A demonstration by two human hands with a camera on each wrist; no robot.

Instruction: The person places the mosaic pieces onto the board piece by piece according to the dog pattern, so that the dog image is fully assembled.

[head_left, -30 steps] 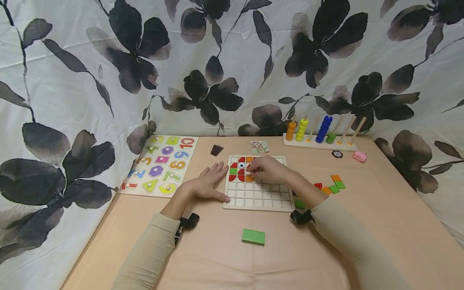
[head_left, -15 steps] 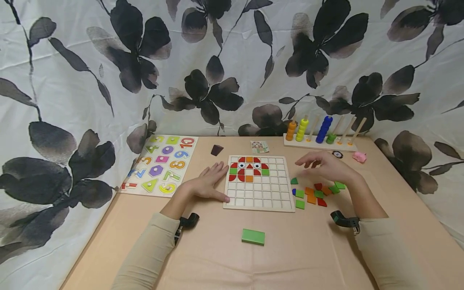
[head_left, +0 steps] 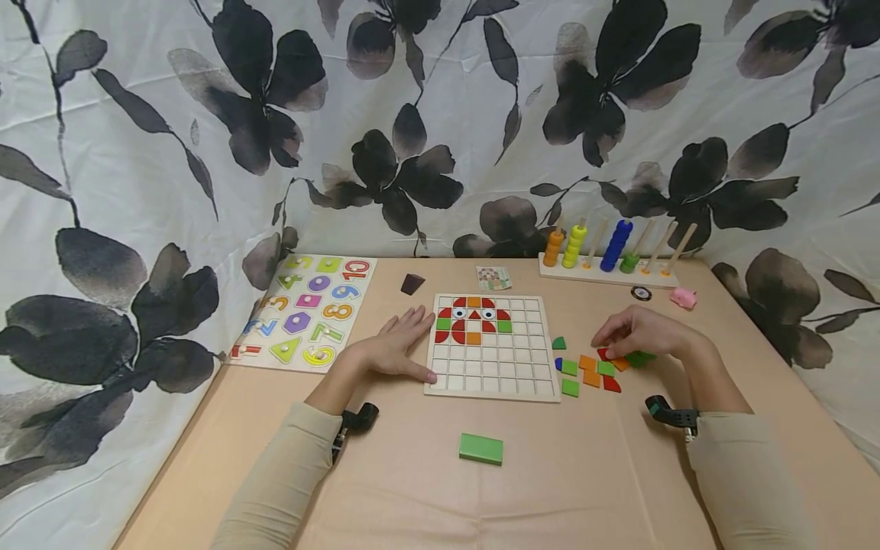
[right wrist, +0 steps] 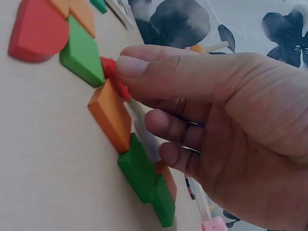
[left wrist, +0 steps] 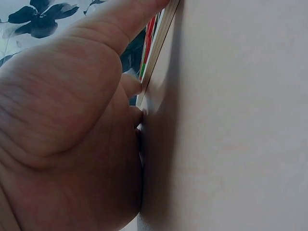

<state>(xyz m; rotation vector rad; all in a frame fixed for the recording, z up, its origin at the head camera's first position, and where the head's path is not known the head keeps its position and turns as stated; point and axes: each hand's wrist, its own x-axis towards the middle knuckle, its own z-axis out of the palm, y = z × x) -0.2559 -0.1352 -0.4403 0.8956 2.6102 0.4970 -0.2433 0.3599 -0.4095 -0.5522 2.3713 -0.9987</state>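
Observation:
A white gridded board (head_left: 491, 374) lies flat in the head view, with red, green, orange and eye-patterned tiles (head_left: 473, 321) set in its upper left. My left hand (head_left: 395, 353) rests on the table with fingers spread, its thumb touching the board's left edge. In the left wrist view, the palm (left wrist: 57, 106) hides most of the board. My right hand (head_left: 646, 334) hovers over loose tiles right of the board, fingers loosely bent. Thumb and index finger are at a red tile (right wrist: 109, 67), partly hidden behind the thumb; I see nothing lifted. An orange tile (right wrist: 113, 115) and green tile (right wrist: 137, 166) lie beside it.
A number puzzle board (head_left: 302, 313) lies at left. Behind stand a bead-peg counter (head_left: 608, 267), a picture card (head_left: 493, 278) and a dark piece (head_left: 412, 284). A pink pig figure (head_left: 684, 298) sits back right. A green block (head_left: 481, 449) lies in front.
My right hand has left the tiles on the board, moved right and come down over the loose tiles. A green tile now shows at the pattern's right side. The left hand has stayed put.

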